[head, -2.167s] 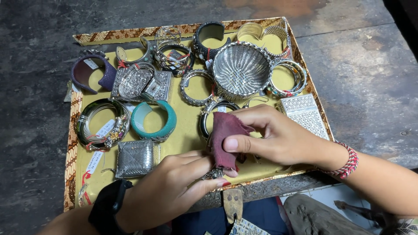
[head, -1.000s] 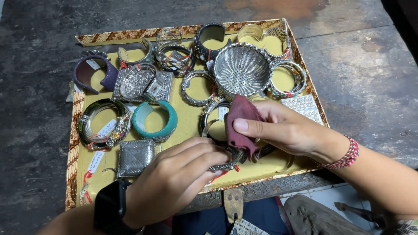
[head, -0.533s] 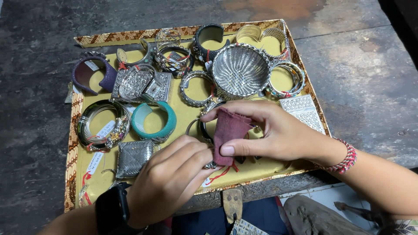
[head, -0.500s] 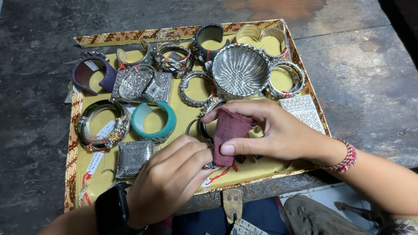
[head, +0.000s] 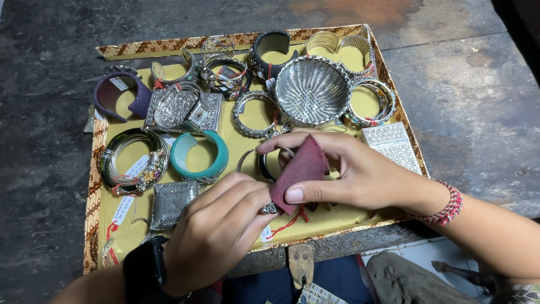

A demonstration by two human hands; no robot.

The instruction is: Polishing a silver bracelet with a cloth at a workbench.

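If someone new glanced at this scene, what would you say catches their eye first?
Most likely the two hands low in the middle: the right hand presses a maroon cloth onto a silver bangle that the left hand steadies. Behind them, a woven silver basket gleams at the far side of the yellow-lined tray, and a teal cuff stands out left of centre.

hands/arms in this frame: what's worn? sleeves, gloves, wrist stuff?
Both bare: no gloves, no sleeves in view. The left hand has a black watch with a dark strap on its wrist. The right hand has a red-and-white woven bracelet on its wrist. No rings visible.
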